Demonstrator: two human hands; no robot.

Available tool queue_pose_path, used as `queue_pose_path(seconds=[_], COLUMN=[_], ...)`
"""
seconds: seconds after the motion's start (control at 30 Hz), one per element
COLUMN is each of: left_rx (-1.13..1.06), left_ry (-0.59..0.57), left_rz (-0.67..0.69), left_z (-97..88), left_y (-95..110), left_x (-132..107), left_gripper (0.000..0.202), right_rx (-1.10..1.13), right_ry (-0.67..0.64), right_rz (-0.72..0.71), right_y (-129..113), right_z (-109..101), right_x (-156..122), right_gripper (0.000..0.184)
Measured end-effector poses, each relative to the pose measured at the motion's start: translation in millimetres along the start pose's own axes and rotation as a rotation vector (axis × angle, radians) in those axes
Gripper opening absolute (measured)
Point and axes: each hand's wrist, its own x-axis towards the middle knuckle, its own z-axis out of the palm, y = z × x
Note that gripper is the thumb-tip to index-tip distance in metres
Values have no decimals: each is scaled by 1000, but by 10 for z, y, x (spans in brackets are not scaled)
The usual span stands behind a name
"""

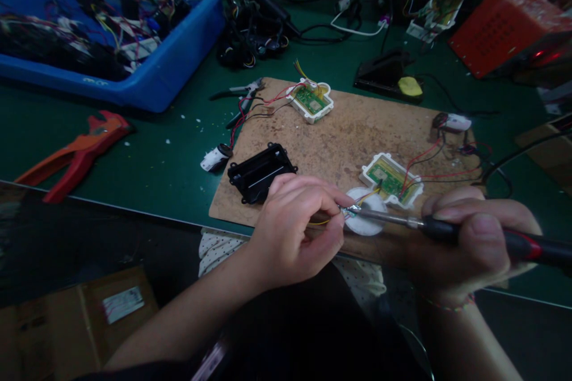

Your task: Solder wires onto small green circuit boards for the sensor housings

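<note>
In my right hand [485, 238] is a soldering iron [442, 229], held like a pen with its metal tip pointing left. My left hand [301, 226] pinches thin wires [319, 223] and a tiny part at their end, which the iron's tip meets; the fingers partly hide it. Beneath the tip lies a round white disc [369, 223]. Just behind it, a white-framed green circuit board [388, 178] has red, black and yellow wires. A black plastic case [259, 172] sits open beside my left hand.
On the brown board [339, 137] lies a second circuit board [310, 100], wired to a white cylinder [215, 158]. Pliers [243, 92] and an orange-red cutter [80, 152] lie leftward. A blue bin [179, 59] holds wired parts. An iron stand [384, 74] and orange box [504, 30] stand behind.
</note>
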Motion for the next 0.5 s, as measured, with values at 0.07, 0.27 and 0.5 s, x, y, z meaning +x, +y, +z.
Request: queue_pose_path(seconds=[0.07,0.27,0.5], left_rx=[-1,23,10], left_ry=[-5,-9,-16], left_rz=[-4,-8,-9], left_z=[0,4,-7], left_y=[2,24,28], left_x=[-3,-2,-1], left_gripper=[10,10,10], right_rx=[11,56,65], right_ry=[-5,126,98], right_rz=[-67,-139,-131], right_y=[1,51,51], right_z=[30,131,108], right_x=[12,16,16], right_gripper=[18,17,16])
